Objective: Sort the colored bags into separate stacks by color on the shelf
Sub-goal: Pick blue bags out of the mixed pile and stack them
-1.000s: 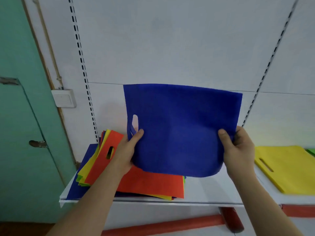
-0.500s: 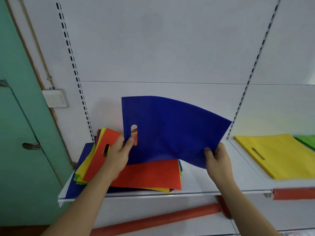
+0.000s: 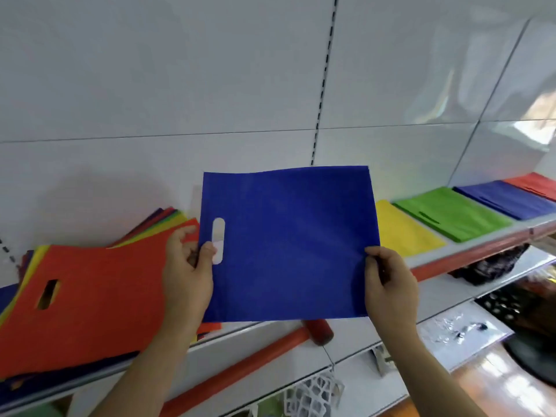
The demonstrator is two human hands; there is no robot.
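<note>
I hold a blue bag [image 3: 288,242] flat and upright in front of the shelf. My left hand [image 3: 188,278] grips its left edge beside the handle slot, thumb on the front. My right hand [image 3: 389,284] pinches its right edge. Behind my left arm lies the mixed pile [image 3: 27,266], topped by a red bag [image 3: 99,299] with yellow, green and blue edges showing under it. Further right on the shelf lie separate stacks: yellow [image 3: 403,233], green [image 3: 451,212], blue [image 3: 505,200] and red [image 3: 532,183].
The white shelf [image 3: 469,248] has a red front strip [image 3: 469,255]. A red tube [image 3: 240,368] hangs below it. Lower shelves at the right hold dark items and clear packets [image 3: 457,329]. White wall panels with slotted rails rise behind.
The view has swung right, bringing the green, blue and red stacks into sight. The blue bag has moved right and now hangs flat rather than curved, both hands still on its edges.
</note>
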